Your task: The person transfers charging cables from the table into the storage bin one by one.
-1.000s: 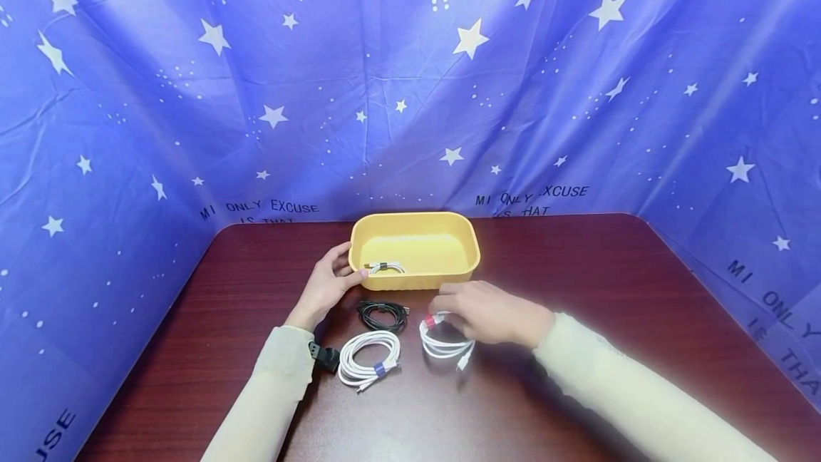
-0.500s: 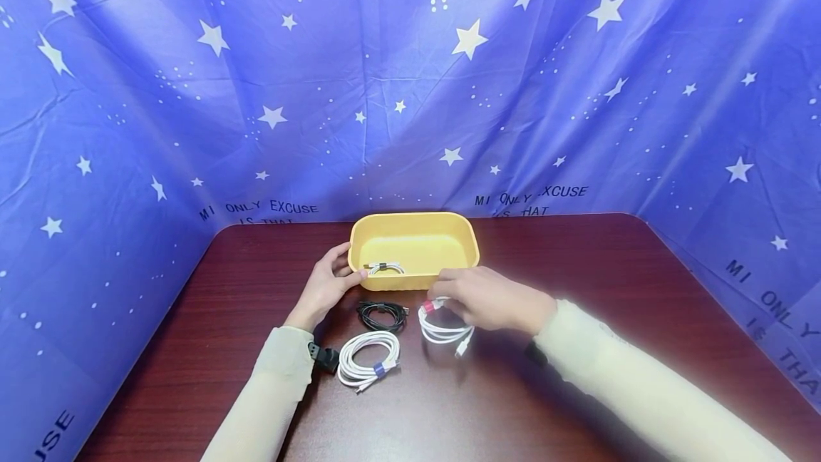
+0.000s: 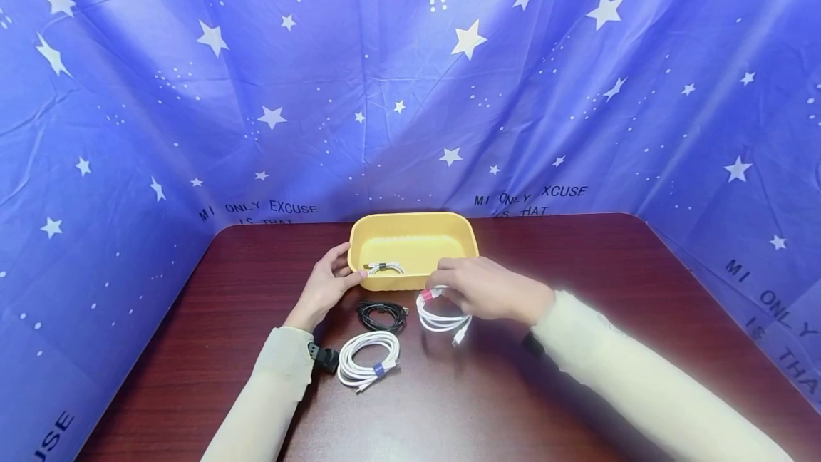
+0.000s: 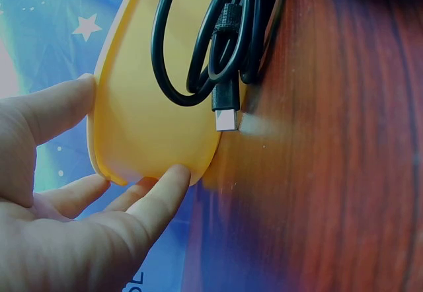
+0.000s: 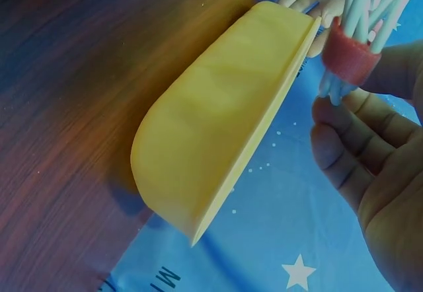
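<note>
A yellow bin (image 3: 442, 255) stands at the back of the table. My left hand (image 3: 321, 287) holds its left end, the thumb on the near rim and the fingers at the side. Inside, at the near left, lies a small coiled white cable (image 3: 387, 267) with a dark tie. My right hand (image 3: 490, 291) pinches a coiled white cable (image 3: 442, 324) just in front of the bin's right part; its red tie (image 5: 350, 54) shows in the right wrist view. The coil hangs below the fingers, one plug pointing down. Part of it is hidden behind the hand.
Before the bin lies a coiled black cable (image 3: 383, 306), close to the left wrist. Nearer to me is a larger coiled white cable (image 3: 346, 362) with a blue tie. A starry blue curtain (image 3: 359, 77) surrounds the dark red wooden table (image 3: 410, 426).
My right hand has lifted the red-tied white cable and carried it a little forward, towards the bin. The left hand, the bin and the other cables stay where they were.
</note>
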Demonstrator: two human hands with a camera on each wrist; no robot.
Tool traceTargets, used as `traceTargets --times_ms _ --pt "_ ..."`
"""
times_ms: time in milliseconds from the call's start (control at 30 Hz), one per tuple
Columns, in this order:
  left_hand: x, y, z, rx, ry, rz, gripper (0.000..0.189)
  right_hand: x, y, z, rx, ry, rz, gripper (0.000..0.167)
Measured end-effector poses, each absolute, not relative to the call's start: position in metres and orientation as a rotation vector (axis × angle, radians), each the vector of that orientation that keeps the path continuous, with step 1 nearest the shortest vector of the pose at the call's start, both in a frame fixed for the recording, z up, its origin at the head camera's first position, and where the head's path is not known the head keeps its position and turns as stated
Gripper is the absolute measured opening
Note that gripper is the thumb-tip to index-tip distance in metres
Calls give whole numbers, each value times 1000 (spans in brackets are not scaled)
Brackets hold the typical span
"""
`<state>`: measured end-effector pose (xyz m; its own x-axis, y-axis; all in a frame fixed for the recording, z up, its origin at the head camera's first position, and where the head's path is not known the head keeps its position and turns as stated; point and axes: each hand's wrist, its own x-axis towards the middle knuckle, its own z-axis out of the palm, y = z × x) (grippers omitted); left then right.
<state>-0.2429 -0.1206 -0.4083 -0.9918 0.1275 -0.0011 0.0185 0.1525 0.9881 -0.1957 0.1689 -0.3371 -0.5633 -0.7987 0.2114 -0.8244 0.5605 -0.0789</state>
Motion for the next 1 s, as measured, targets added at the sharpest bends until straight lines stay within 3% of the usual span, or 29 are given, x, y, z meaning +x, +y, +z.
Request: traceTargets --times_ms 1000 --pt "-243 -121 -408 168 2315 2001 73 -224 171 -333 1299 -2639 297 29"
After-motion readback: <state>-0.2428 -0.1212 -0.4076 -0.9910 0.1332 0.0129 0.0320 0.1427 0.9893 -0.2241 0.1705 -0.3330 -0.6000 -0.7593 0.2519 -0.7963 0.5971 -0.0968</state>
